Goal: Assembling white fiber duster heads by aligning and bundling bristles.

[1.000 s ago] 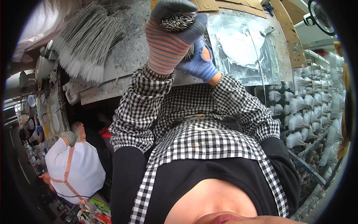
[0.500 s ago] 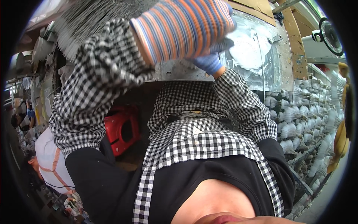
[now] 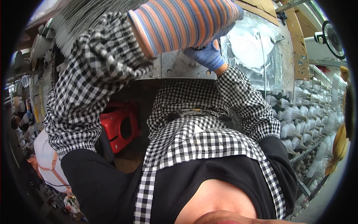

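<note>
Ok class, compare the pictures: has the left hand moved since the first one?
Yes: the left hand has moved rightward, closer to the white paste.

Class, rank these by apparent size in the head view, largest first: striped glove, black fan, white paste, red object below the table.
1. Striped glove, seemingly nearest the camera
2. Red object and white paste: too alike to rank
3. Black fan

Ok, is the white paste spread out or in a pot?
Spread out: the white paste lies in a broad patch on a flat sheet, smears around it.
</note>
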A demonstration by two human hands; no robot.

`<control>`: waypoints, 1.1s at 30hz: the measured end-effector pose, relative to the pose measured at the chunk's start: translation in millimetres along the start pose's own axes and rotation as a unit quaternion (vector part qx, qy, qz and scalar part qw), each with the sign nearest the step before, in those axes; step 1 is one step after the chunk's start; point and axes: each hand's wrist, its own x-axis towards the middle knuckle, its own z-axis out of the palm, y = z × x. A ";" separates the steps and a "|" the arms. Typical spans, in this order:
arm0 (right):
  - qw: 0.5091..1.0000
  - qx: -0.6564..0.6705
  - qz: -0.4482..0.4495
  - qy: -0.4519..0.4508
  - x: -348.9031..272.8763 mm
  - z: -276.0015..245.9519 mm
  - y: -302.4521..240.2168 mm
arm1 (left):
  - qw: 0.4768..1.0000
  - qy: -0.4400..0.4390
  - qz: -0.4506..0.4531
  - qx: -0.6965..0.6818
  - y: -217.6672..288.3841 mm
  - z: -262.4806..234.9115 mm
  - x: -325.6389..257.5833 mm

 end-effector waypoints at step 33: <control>0.965 -0.090 0.119 0.217 -46.6 -153.6 63.7 | 0.962 -0.118 0.167 -0.181 9.8 26.4 139.4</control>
